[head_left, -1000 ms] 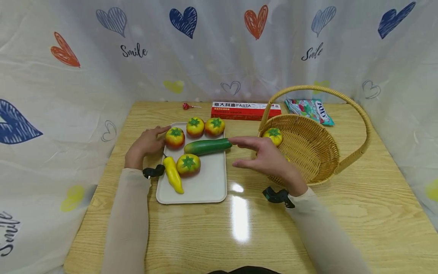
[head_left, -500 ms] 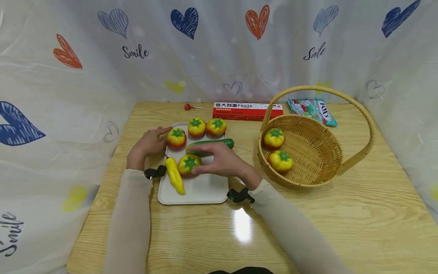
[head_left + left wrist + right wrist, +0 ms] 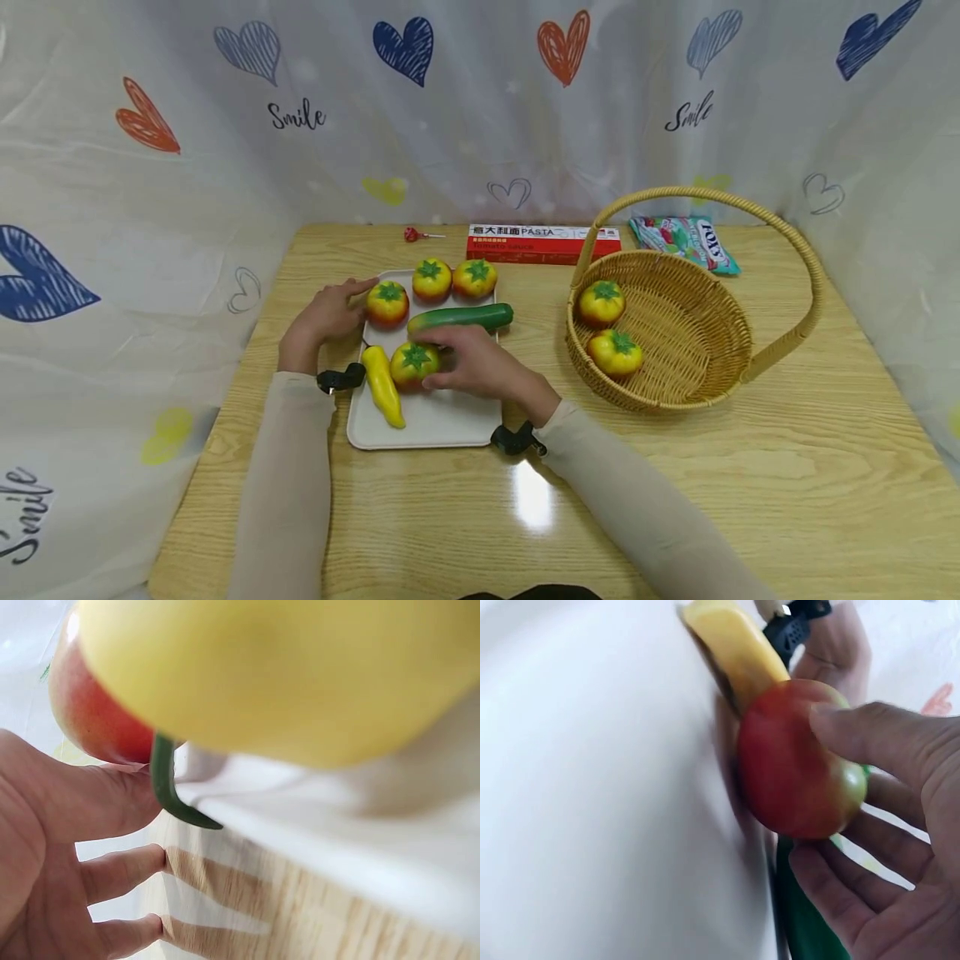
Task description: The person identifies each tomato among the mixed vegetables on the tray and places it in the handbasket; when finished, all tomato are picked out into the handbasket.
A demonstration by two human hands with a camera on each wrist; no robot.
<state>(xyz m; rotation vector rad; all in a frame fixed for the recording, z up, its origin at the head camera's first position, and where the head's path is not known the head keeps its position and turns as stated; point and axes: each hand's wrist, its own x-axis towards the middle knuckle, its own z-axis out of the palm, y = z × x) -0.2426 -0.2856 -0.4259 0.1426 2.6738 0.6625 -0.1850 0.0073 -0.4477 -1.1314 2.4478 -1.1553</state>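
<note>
My right hand point(image 3: 480, 364) holds a red-and-yellow tomato point(image 3: 412, 363) on the white tray point(image 3: 450, 425); in the right wrist view the thumb and fingers curve round the same tomato point(image 3: 787, 765). Left of it lies a yellow chili pepper point(image 3: 384, 390), whose green stem point(image 3: 166, 784) juts past the tray rim in the left wrist view. My left hand point(image 3: 326, 321) rests at the tray's left edge with fingers extended, two fingertips on the table, close to another tomato point(image 3: 387, 305). Behind the gripped tomato lies a green cucumber point(image 3: 468, 317).
Two more tomatoes, one at the tray's back point(image 3: 431, 280) and one beside it point(image 3: 474, 279), sit on the tray. A handled wicker basket point(image 3: 686, 350) with two tomatoes stands right. A pasta box point(image 3: 540, 246), a lollipop point(image 3: 412, 235) and a candy bag point(image 3: 686, 237) lie behind.
My right hand has moved left from beside the basket to the tray, then closed its fingers round the front tomato. The left hand has stayed at the tray's edge.
</note>
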